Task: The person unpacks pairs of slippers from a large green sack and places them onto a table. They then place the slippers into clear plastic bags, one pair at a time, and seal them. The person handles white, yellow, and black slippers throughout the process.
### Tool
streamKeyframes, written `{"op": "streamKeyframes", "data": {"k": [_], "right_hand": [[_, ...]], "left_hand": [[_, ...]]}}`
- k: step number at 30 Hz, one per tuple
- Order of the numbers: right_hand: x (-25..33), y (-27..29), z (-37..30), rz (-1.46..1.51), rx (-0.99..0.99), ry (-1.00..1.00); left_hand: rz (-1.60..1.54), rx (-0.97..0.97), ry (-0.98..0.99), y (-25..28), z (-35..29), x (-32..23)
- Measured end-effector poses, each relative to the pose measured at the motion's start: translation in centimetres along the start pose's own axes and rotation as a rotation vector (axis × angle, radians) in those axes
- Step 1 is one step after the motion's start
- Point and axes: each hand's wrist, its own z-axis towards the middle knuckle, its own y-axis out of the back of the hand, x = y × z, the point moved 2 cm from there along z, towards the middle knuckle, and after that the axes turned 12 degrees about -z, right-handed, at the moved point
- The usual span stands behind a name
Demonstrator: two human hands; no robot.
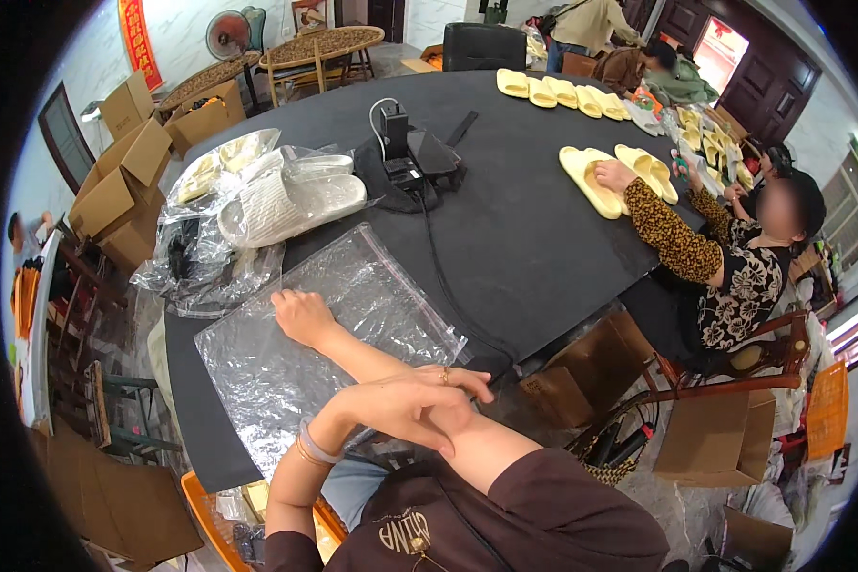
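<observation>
A large clear plastic bag (pixel 353 286) lies flat on the dark table in front of me. My right hand (pixel 301 318) rests at its far left edge, fingers curled down onto the film. Reaching across, my left hand (pixel 412 404) lies over my right forearm, thumb and fingers apart on either side of it and holding no object. Just beyond the bag, a pair of white slippers (pixel 296 198) sits in clear wrapping, beside a wrapped pale yellow slipper (pixel 200 176).
A black device with a cable (pixel 398 143) stands mid-table. At right, a co-worker's hand (pixel 616 175) touches a yellow slipper (pixel 582 176). More yellow slippers (pixel 562 93) line the far edge. Cardboard boxes (pixel 124 195) stand at left; another box (pixel 715 434) is at lower right.
</observation>
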Motion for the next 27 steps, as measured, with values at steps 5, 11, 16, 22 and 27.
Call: {"op": "streamKeyframes", "data": {"k": [5,11,16,22,27], "right_hand": [[-0.4,-0.8,0.2,-0.008,-0.04,-0.002],[0.2,0.0,0.2,-0.004,0.034,0.003],[1.4,-0.4,0.4,-0.014,-0.18,0.01],[0.0,0.7,0.6,-0.062,0.086,0.015],[0.3,1.4,0.2,0.027,-0.031,0.031]], "left_hand": [[0.039,0.082,-0.017,0.1,0.7,-0.7],[0.014,-0.08,0.099,2.0,-2.4,1.3],[0.663,-0.713,0.277,9.3,-7.6,-1.4],[1.189,-1.763,0.473,22.2,-19.6,0.0],[0.789,-1.875,0.901,26.7,-21.9,-1.0]]}}
